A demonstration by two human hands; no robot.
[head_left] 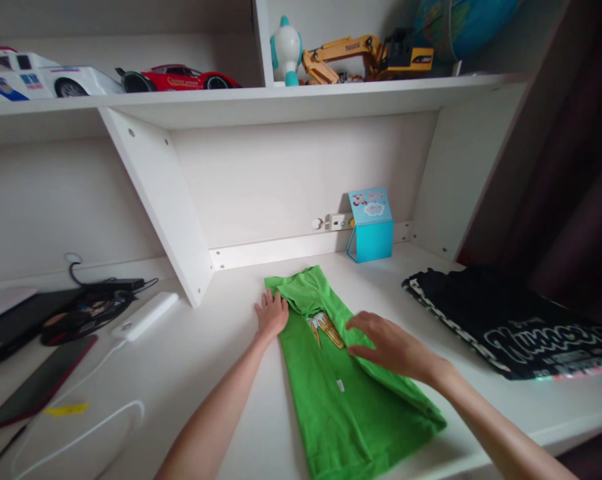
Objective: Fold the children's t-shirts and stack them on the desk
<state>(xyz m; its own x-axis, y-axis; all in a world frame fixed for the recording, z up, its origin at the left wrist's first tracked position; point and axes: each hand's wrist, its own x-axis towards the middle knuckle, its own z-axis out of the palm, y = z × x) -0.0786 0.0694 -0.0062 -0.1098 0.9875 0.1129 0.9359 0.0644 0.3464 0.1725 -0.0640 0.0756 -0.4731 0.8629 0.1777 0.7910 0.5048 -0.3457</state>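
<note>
A bright green T-shirt [341,400] lies folded into a long strip on the white desk [221,373], with a small printed picture showing near its middle. My left hand [271,313] rests flat and open on the shirt's upper left edge, fingers spread. My right hand [388,343] hovers over or lightly touches the shirt's right side, fingers stretched out and holding nothing.
A folded black garment [511,320] with white lettering lies at the right. A blue desk calendar [371,225] stands at the back wall. At the left are a white power bank [145,315] with its cable, a phone [41,381] and dark items. Toy cars and an excavator sit on the shelf above.
</note>
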